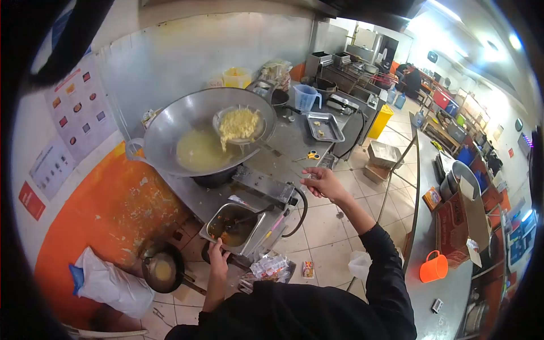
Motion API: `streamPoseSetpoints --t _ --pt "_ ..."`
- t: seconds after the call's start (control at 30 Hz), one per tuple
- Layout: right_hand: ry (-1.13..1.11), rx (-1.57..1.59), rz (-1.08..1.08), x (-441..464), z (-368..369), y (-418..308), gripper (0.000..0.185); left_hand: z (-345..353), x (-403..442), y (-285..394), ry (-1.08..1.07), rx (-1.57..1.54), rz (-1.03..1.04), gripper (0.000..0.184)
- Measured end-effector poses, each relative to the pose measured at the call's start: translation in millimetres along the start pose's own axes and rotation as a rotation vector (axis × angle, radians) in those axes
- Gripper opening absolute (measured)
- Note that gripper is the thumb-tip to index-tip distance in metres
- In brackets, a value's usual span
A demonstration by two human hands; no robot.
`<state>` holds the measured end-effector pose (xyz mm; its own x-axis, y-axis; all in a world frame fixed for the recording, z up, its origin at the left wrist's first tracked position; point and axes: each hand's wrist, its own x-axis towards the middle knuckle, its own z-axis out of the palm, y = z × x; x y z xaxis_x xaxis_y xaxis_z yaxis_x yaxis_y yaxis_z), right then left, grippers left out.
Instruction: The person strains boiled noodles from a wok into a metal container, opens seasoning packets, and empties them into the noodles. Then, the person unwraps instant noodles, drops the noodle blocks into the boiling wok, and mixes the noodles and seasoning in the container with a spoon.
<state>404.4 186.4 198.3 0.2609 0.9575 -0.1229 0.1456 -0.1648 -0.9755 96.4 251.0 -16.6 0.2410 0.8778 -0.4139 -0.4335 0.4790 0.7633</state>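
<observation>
My right hand is closed around the end of the long thin handle of a skimmer. The skimmer's round basket is heaped with yellow noodles and sits inside a large wok, over cloudy yellowish liquid. With its fingers against the near corner, my left hand grips a rectangular steel pan. Dark liquid with orange bits lies in that pan, and a black-handled ladle rests in it.
Beyond the wok stand a blue measuring jug, a steel tray and yellow scissors. A smaller pan and a white sack are low at left. An orange mug stands on the right counter.
</observation>
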Motion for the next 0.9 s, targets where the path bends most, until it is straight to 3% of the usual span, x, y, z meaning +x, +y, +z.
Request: streamPoseSetpoints --t 0.17,0.4,0.53,0.7,0.9 --pt "0.032 0.131 -0.007 -4 4 1 0.039 -2 6 -6 -0.031 -0.071 0.012 0.030" --pt "0.038 0.031 0.039 -10 14 9 0.039 -5 13 -10 0.037 -0.042 0.000 0.032" --pt "0.071 0.126 0.043 -13 10 6 0.038 2 16 -6 -0.040 -0.100 0.016 0.031" --pt "0.073 0.038 0.073 -16 12 15 0.037 20 27 1 0.079 -0.035 -0.008 0.040" --pt "0.123 0.037 0.076 -22 15 -2 0.037 20 47 -11 -0.074 -0.109 0.080 0.038"
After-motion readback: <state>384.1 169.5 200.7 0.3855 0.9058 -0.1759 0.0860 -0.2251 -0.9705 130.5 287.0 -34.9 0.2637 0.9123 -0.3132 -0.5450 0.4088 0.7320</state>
